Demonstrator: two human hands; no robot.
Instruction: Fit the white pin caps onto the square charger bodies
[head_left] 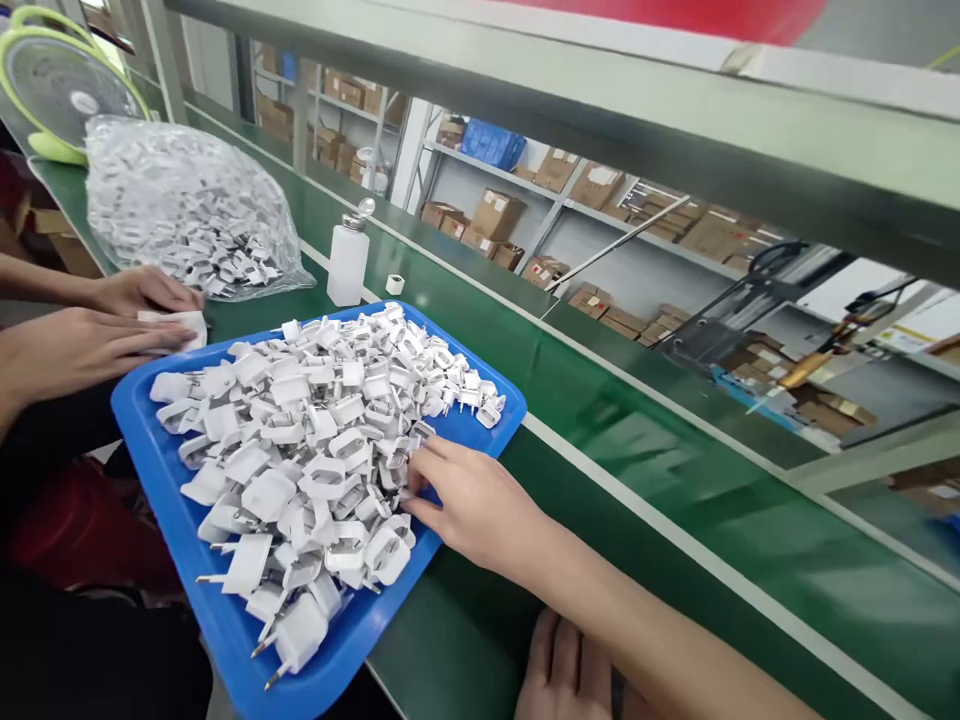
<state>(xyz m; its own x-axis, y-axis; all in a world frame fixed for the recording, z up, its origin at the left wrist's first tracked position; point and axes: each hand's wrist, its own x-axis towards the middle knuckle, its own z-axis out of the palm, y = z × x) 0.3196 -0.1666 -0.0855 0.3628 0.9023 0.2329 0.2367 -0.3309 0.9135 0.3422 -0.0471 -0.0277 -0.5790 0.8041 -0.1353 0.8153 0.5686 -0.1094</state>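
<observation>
A blue tray (480,435) holds a heap of white two-pin plug housings (322,430). My right hand (465,495) reaches leftward over the tray's right side, thumb and fingers closed around a white plug housing at the edge of the heap; the fingertips are partly hidden. Beneath my right forearm, at the bottom of the view, is my left hand (566,675). Its fingers are bent and pressed together, and whatever lies in them is hidden.
A co-worker's hands (97,340) hold a white piece (187,325) left of the tray. Behind it are a clear bag of white parts (195,210), a pump bottle (349,260) and a small white piece (395,285). A fan (67,90) stands far left on the green bench (600,430).
</observation>
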